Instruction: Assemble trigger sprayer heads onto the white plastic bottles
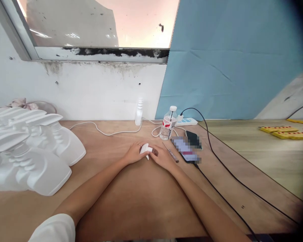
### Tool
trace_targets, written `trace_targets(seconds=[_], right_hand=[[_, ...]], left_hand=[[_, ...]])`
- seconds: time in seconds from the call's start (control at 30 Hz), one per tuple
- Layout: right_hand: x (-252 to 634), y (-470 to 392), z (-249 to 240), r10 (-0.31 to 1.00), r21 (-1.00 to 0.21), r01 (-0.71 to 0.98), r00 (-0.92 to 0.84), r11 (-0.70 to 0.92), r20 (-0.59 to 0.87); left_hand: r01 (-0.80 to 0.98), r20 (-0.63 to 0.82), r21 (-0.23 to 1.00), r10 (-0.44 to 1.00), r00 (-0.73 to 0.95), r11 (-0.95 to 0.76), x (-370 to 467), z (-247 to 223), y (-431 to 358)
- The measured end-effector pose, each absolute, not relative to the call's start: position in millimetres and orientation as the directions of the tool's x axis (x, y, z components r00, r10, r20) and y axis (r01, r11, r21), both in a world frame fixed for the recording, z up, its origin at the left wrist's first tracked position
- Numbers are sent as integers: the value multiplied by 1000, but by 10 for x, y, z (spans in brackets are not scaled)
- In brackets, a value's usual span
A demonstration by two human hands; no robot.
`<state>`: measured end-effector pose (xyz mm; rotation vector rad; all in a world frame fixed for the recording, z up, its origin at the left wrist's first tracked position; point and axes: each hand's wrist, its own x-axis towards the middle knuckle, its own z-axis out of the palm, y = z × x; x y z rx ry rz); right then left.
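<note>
In the middle of the wooden table, a small white moulded piece (145, 148) with a pointed end is held between my two hands. My left hand (134, 153) closes on its left side, the thumb lying along its lower edge. From the right, the fingers of my right hand (163, 157) close around the other end. Something dark brown shows by the right fingers, too small to make out. A thin pointed tool (172, 154) with a dark handle lies just right of my right hand. Farther back stands a white ridged piece (139, 113), upright against the wall.
Large white moulded pieces (50, 161) are stacked at the left. At the right are a water bottle (166, 126), a lit phone (185, 149), a dark device (194, 139) and a power strip (188, 121). Black cables (232, 168) cross the right side. Yellow pieces (290, 134) lie beyond.
</note>
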<state>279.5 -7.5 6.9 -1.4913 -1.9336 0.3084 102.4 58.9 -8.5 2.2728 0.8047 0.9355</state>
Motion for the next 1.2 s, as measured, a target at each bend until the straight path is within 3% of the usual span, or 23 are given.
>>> trace_targets(seconds=[0.2, 0.47, 0.57, 0.7, 0.87, 0.93, 1.03, 1.1, 1.2], right_hand=[[2660, -23, -76, 933, -656, 716, 20, 238, 360], [2551, -112, -79, 877, -355, 861, -190, 365, 441], [2507, -140, -127, 843, -282, 857, -271, 431, 465], [2445, -144, -191, 827, -213, 890, -255, 404, 501], [2542, -92, -132, 847, -329, 910, -44, 253, 529], [2640, -32, -116, 849, -415, 890, 63, 190, 524], [2787, 71, -107, 821, -526, 829, 159, 190, 548], [2862, 109, -77, 785, -524, 819, 160, 233, 599], [2941, 83, 16, 791, -391, 905, 114, 167, 601]], left_hand=[[140, 357, 871, 801, 481, -472, 884, -74, 508], [47, 342, 910, 809, 479, -412, 835, -78, 470], [69, 356, 897, 805, 476, -437, 819, -55, 432], [34, 378, 900, 815, 439, -436, 825, -68, 431], [-255, 219, 952, 957, 189, -168, 844, -138, 554], [-381, 153, 921, 975, 161, -81, 840, -158, 615], [-434, 104, 901, 974, 200, -7, 822, -167, 673], [-451, 81, 892, 971, 224, 30, 810, -159, 682], [-475, 59, 879, 975, 216, 52, 796, -121, 660]])
